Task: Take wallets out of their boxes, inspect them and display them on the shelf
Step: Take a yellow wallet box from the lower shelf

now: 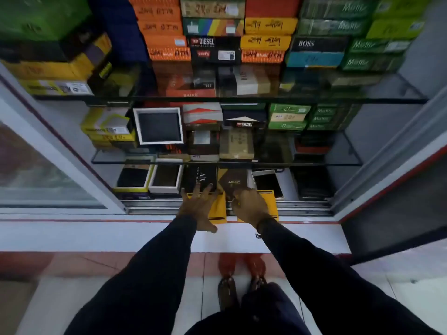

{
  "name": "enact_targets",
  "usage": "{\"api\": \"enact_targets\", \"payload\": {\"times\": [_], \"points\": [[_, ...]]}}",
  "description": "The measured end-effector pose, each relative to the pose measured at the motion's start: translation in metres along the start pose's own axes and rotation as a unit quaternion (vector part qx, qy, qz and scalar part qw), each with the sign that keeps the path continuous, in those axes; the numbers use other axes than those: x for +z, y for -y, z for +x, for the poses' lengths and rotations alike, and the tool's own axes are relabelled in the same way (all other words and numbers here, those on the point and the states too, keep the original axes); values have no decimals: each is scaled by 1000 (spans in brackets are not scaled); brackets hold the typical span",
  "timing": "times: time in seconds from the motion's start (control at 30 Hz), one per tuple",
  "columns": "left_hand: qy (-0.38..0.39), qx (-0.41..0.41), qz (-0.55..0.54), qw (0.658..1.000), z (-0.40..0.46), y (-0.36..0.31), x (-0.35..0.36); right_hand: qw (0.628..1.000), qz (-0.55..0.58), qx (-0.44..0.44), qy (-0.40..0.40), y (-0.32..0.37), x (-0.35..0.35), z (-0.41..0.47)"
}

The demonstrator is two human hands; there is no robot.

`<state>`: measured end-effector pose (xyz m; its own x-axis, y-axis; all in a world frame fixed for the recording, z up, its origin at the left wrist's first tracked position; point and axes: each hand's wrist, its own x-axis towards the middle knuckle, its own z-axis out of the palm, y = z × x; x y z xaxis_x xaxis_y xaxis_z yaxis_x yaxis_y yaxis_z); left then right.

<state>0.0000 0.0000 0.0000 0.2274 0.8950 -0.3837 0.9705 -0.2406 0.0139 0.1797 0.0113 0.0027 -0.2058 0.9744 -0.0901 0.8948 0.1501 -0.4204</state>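
My left hand (198,207) lies spread, fingers apart, on a yellow box (219,209) at the front of the bottom shelf, its fingertips touching a black box with "A|X" lettering (202,176). My right hand (250,206) is curled, its fingers pinching the lower corner of a dark brown wallet box (233,181) that sits turned like a diamond. A second yellow piece (268,197) shows behind the right hand. Open white-rimmed boxes holding dark wallets (167,178) stand to the left.
Glass shelves (314,163) above carry stacked orange, green, yellow and black boxes. A framed display box (159,125) stands on the middle shelf. Sliding glass doors (48,165) flank the cabinet. A white ledge (121,235) runs along its front; my feet stand on the tiled floor.
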Motion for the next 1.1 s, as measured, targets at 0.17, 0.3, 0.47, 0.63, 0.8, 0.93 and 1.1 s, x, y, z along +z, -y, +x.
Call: {"api": "enact_targets", "payload": {"times": [0.17,0.3,0.47,0.63,0.8,0.93,1.1], "points": [[16,-5,17,1000,15,-2,7,989,104,53,94,13,21,17],[-13,-5,1,1000,15,-1,11,976,139,109,130,23,34,21],[-30,-4,-64,997,11,5,8,948,212,190,140,22,36,30],[-60,5,-159,986,5,18,0,840,455,255,147,15,28,27],[-90,30,-257,962,-1,23,-20,692,631,266,228,14,13,15],[-93,63,-295,949,-3,13,-38,605,709,289,219,12,6,11],[-87,130,-323,933,1,3,-55,606,727,252,204,4,-12,3]]}}
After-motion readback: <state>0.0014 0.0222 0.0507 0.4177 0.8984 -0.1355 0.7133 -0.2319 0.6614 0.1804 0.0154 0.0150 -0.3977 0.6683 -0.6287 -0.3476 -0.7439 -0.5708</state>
